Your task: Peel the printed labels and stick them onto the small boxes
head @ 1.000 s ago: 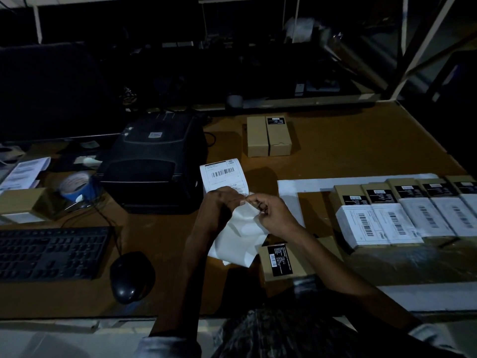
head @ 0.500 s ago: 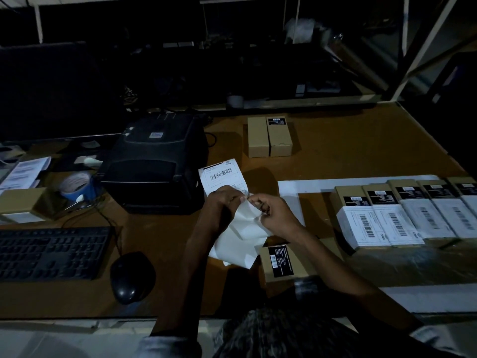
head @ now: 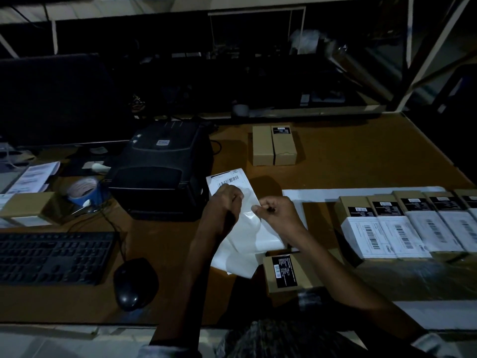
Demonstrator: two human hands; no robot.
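My left hand [head: 228, 202] grips a printed label [head: 228, 180] with a barcode, held up in front of the black label printer [head: 160, 171]. My right hand [head: 276, 211] pinches the white backing strip [head: 247, 244], which hangs down to the table. A small brown box [head: 286, 273] with a black sticker lies just below my right wrist. At the right stands a row of several small boxes [head: 387, 228], each with a white barcode label on it. Two more brown boxes [head: 273, 146] stand at the back of the table.
A keyboard [head: 51, 257] and a mouse [head: 135, 282] lie at the left front. A blue tape roll [head: 84, 191], papers [head: 33, 177] and a cardboard box [head: 25, 208] sit left of the printer. A dark monitor [head: 51, 99] stands behind. The brown table [head: 361, 156] ends at the right.
My hands have drawn a little apart. The backing strip between them has peeled further off the label and hangs lower and flatter.
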